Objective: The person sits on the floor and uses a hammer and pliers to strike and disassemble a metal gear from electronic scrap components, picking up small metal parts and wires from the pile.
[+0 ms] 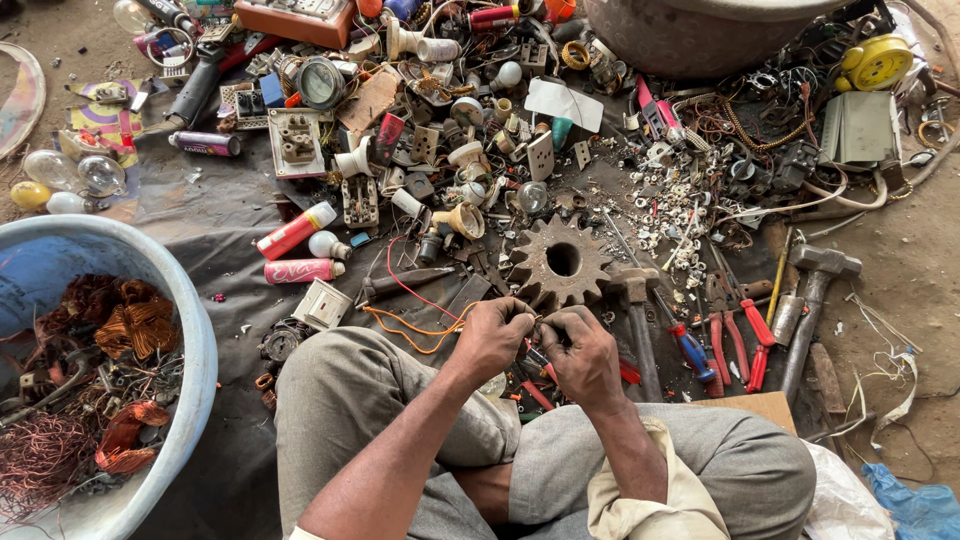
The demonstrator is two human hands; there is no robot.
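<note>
- Both hands meet just above the knees: the left hand (492,335) and right hand (583,355) have their fingertips pinched together on a small part (537,322) held between them; it is too small to tell what it is.
- Left fingers curl tight; orange wires (415,328) trail out from that hand to the left, over the dark sheet (215,225).
- Right hand is closed too, with a red-handled tool (540,372) showing just under it; whether it grips that tool I cannot tell.
- Just beyond the hands lies a rusty gear (560,262).
- Right of the gear are two hammers (812,290), a screwdriver (690,350) with a blue and red handle, and red pliers (755,340).
- At the left stands a blue tub (195,330) with copper wire (130,325) coils in it.
- Red spray cans (297,232) lie between the tub and the gear.
- Farther up, the sheet is covered with switches, bulbs and sockets.
</note>
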